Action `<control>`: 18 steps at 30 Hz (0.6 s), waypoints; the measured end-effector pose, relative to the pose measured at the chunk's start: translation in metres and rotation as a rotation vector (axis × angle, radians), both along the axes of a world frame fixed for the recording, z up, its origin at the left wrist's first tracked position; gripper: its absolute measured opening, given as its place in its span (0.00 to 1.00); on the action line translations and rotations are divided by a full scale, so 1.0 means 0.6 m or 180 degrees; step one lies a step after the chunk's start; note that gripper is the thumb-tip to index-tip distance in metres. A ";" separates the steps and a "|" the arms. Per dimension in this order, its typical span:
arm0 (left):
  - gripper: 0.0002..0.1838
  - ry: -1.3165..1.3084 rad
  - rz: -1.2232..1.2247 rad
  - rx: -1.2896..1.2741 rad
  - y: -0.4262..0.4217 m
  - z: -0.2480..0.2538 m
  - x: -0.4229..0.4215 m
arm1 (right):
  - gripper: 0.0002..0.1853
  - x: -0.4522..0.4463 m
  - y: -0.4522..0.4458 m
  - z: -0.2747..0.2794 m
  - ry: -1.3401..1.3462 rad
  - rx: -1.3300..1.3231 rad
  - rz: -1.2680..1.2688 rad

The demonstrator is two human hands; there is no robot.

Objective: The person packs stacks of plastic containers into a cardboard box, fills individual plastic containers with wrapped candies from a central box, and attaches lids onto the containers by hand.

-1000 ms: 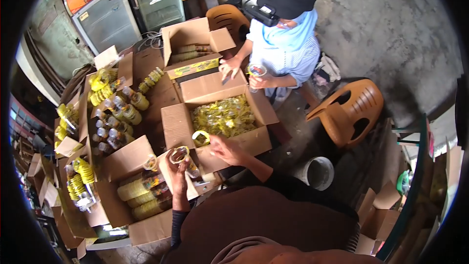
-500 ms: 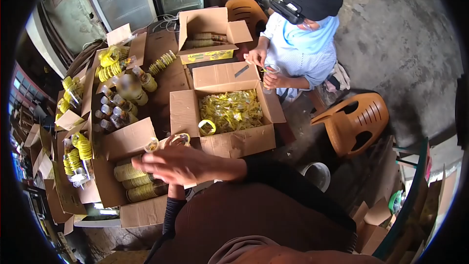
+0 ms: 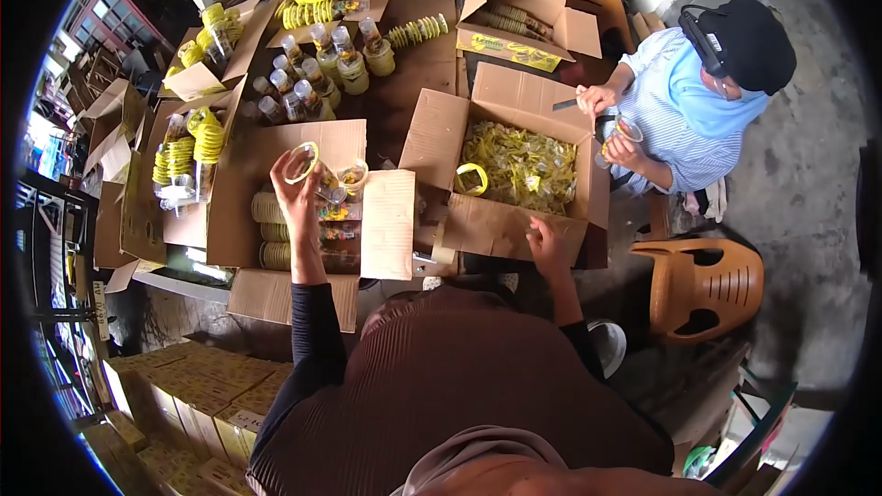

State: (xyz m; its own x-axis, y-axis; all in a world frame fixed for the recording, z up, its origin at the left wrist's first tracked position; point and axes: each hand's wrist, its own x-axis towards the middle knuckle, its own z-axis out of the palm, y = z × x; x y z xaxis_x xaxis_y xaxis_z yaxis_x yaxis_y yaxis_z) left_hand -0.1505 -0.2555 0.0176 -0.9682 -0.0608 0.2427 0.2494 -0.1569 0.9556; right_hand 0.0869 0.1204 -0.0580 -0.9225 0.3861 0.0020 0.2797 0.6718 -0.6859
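My left hand [image 3: 299,207] is closed on a clear plastic cup [image 3: 301,163] with a yellow rim, above an open carton [image 3: 386,225]. Inside that carton lie rows of stacked yellow-rimmed cups [image 3: 274,231]. Another clear cup [image 3: 352,176] is just right of my held one. My right hand [image 3: 551,250] is over the near side of a second carton [image 3: 514,228], its fingers apart and nothing visible in them. Yellow and clear plastic scraps [image 3: 519,165] fill this second carton, with a yellow ring [image 3: 471,179] at its left side.
Upright filled cups [image 3: 322,73] crowd the table's back left. Cartons of yellow-rimmed cups [image 3: 188,152] stand at left. Across the table, a co-worker [image 3: 698,115] holds a cup [image 3: 625,129]. An orange chair [image 3: 703,285] and a bucket [image 3: 606,347] are at right.
The view has turned, shifting the table scene rightward. My right hand has moved from the left carton to the scrap carton. My left hand, mostly hidden before, now shows with a cup.
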 end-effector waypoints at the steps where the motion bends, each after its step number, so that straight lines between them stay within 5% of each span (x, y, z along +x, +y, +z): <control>1: 0.31 -0.0070 0.0035 0.0060 0.000 -0.004 -0.005 | 0.20 0.008 0.002 -0.001 -0.0106 -0.0108 -0.0090; 10: 0.32 0.0309 -0.0216 -0.0295 0.047 -0.087 -0.067 | 0.18 0.016 -0.027 -0.008 -0.0165 -0.0543 -0.0090; 18: 0.33 0.0369 0.0060 -0.1281 0.043 -0.133 -0.065 | 0.17 0.052 -0.035 -0.006 0.0024 0.0153 -0.0155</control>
State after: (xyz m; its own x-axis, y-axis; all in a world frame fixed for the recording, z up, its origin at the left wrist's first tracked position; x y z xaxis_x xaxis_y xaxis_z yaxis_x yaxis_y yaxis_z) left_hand -0.1895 -0.2297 -0.0621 -0.9327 0.0437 0.3580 0.3582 0.2290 0.9051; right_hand 0.1181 0.0993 -0.0613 -0.9025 0.4297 0.0286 0.3076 0.6898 -0.6554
